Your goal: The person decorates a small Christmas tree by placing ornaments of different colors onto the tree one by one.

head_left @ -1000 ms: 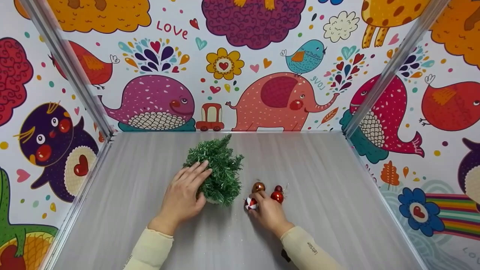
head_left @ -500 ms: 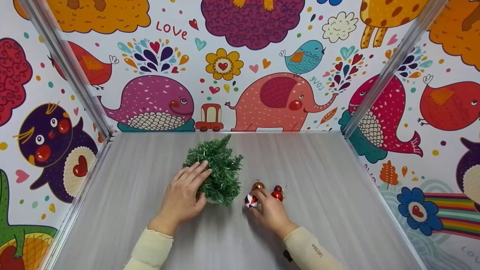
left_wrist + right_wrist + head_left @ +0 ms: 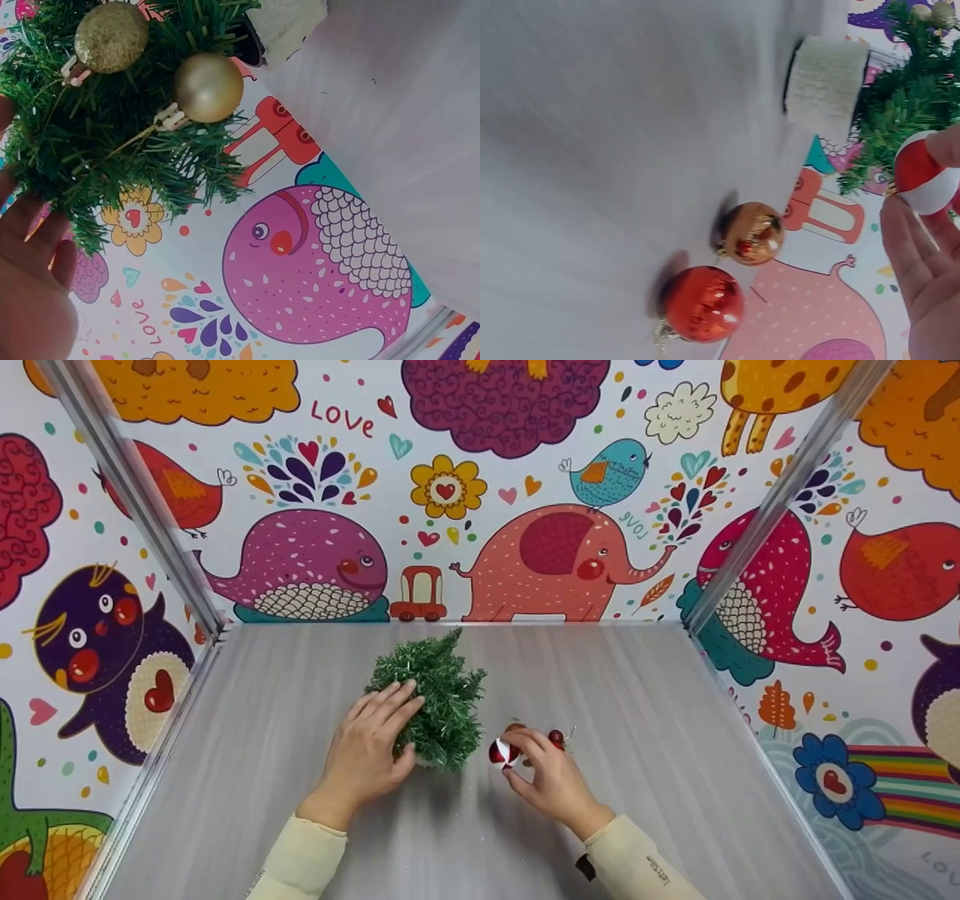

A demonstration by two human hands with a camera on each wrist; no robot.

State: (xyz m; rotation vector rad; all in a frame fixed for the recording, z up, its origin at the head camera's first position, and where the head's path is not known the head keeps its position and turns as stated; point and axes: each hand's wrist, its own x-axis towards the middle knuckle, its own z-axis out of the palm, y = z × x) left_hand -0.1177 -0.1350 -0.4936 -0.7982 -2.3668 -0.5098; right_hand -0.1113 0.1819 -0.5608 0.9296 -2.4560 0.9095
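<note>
A small green artificial Christmas tree (image 3: pixel 446 690) stands on the table. My left hand (image 3: pixel 367 746) rests against its left side, fingers mostly straight over the branches. In the left wrist view, a glittery gold bauble (image 3: pixel 111 37) and a matte gold bauble (image 3: pixel 210 88) hang from the tree. Thumb and fingers of my right hand (image 3: pixel 551 780) pinch a red-and-white bauble (image 3: pixel 504 752), just right of the tree. The right wrist view has this hand's red-and-white bauble (image 3: pixel 922 176) raised off the table, overlapping the tree there. The tree's pale block-shaped base (image 3: pixel 826 82) shows beside it.
An orange-gold bauble (image 3: pixel 754 234) and a shiny red bauble (image 3: pixel 703 304) lie on the table near my right hand, partly hidden in the head view. A small dark red bauble (image 3: pixel 556 736) lies beyond the fingers. Cartoon-printed walls and metal posts (image 3: pixel 724 577) border the grey table (image 3: pixel 637 697).
My right hand has lifted the red-and-white bauble slightly from beside the other baubles, and its wrist has shifted to the right. The left hand and the tree stay put.
</note>
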